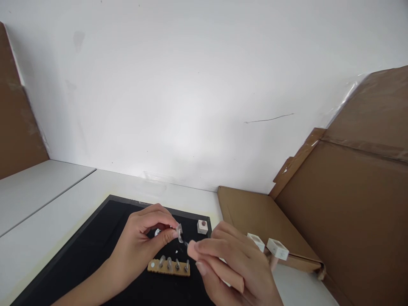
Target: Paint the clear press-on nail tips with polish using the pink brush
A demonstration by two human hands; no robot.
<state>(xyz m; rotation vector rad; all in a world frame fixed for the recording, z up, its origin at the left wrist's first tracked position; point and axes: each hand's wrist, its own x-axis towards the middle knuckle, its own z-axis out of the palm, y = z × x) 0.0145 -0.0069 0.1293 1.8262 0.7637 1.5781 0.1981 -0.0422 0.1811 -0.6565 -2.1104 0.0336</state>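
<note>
In the head view, the left hand [145,233] is pinching a clear piece [179,233] between thumb and fingers, above the black mat [127,244], and the right hand [240,259] is closed around the pinkish handle of a tool [219,268], whose thin tip points to this piece, but I cannot tell whether they touch. Below them, a tan strip [174,272] with four small upright parts lies on the mat, while a white block [202,227] stands near the mat's far right corner.
</note>
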